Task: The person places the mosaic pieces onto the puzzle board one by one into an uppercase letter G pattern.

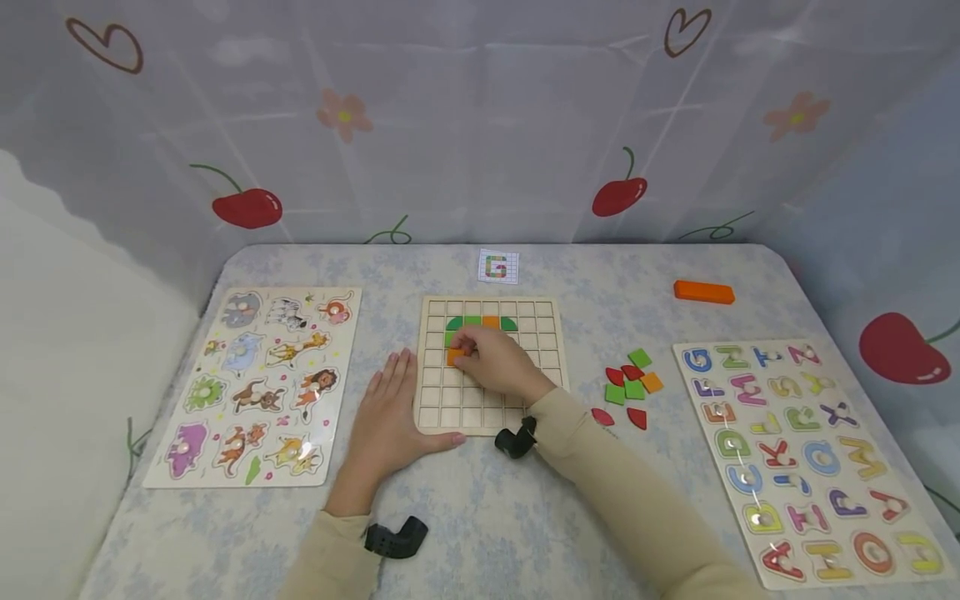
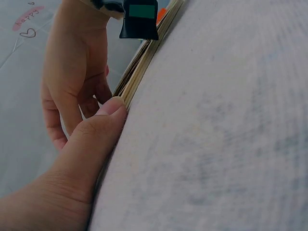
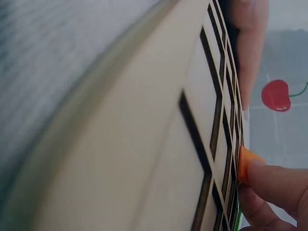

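Observation:
Over the wooden grid board (image 1: 540, 400), my right hand (image 1: 495, 362) pinches an orange square tile (image 1: 454, 357) between thumb and fingers. In the right wrist view the orange tile (image 3: 248, 163) is tilted at the grid's surface, the thumb on its face. Along the board's upper part sit dark green quarter-round pieces (image 1: 509, 324), a light green square (image 1: 472, 321) and another orange square (image 1: 491, 322). A green tile (image 1: 449, 339) shows partly beside my right fingers. My left hand (image 1: 386, 421) lies flat with fingers spread along the board's left edge, its thumb at the near edge.
Loose green, orange and red pieces (image 1: 633, 389) lie right of the board. A pattern card (image 1: 498, 267) sits behind it. An animal puzzle (image 1: 341, 400) is at left, a letter puzzle (image 1: 738, 500) at right, an orange block (image 1: 703, 292) at the back right.

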`<state>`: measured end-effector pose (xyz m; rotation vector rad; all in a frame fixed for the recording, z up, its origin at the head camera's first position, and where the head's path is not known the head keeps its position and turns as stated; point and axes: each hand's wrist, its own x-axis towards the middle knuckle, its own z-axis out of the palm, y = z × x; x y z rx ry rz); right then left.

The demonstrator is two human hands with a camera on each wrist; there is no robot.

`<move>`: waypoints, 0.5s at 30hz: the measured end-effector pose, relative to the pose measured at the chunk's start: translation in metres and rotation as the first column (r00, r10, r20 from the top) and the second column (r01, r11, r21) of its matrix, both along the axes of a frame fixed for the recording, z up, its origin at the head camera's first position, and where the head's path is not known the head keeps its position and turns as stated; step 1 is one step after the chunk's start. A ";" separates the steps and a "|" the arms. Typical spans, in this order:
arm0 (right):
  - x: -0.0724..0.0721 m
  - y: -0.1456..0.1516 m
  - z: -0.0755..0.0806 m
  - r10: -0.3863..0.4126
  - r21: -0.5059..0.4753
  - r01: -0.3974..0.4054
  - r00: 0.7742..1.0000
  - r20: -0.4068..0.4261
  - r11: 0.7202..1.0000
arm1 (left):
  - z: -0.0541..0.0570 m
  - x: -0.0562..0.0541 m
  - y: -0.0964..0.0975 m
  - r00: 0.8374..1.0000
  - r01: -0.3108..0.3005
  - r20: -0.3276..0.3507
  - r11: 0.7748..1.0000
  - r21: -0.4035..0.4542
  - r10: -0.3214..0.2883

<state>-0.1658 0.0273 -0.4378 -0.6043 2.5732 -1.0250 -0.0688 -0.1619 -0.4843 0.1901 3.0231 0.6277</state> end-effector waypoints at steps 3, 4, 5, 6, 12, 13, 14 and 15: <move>0.000 -0.005 -0.001 0.003 0.015 -0.003 1.000 -0.022 1.000 | -0.001 0.000 -0.001 1.000 0.002 -0.005 1.000 0.002 -0.002; 0.000 -0.005 -0.001 0.004 0.019 -0.004 1.000 -0.029 1.000 | -0.001 0.000 -0.001 1.000 0.002 -0.007 1.000 0.001 -0.002; 0.000 -0.006 -0.001 0.007 0.021 -0.007 0.999 -0.036 1.000 | -0.001 0.000 -0.001 1.000 0.002 -0.009 1.000 0.002 -0.002; 0.000 -0.006 -0.001 0.009 0.024 -0.008 0.999 -0.041 1.000 | -0.001 0.000 -0.001 1.000 0.003 -0.009 1.000 0.001 -0.003; 0.001 -0.006 -0.003 0.018 0.026 -0.016 0.998 -0.066 1.000 | -0.002 0.000 0.000 1.000 0.002 -0.009 1.000 0.006 -0.002; 0.001 -0.006 -0.003 0.019 0.031 -0.017 0.997 -0.076 0.999 | -0.002 0.000 0.000 1.000 0.002 -0.008 1.000 0.005 -0.002; 0.001 -0.006 -0.003 0.018 0.037 -0.015 0.996 -0.088 0.999 | -0.002 0.000 -0.001 1.000 0.001 -0.007 1.000 0.003 -0.001; 0.001 -0.005 -0.003 0.017 0.046 -0.012 0.995 -0.099 0.999 | -0.002 0.000 0.000 1.000 0.000 -0.008 1.000 0.002 0.000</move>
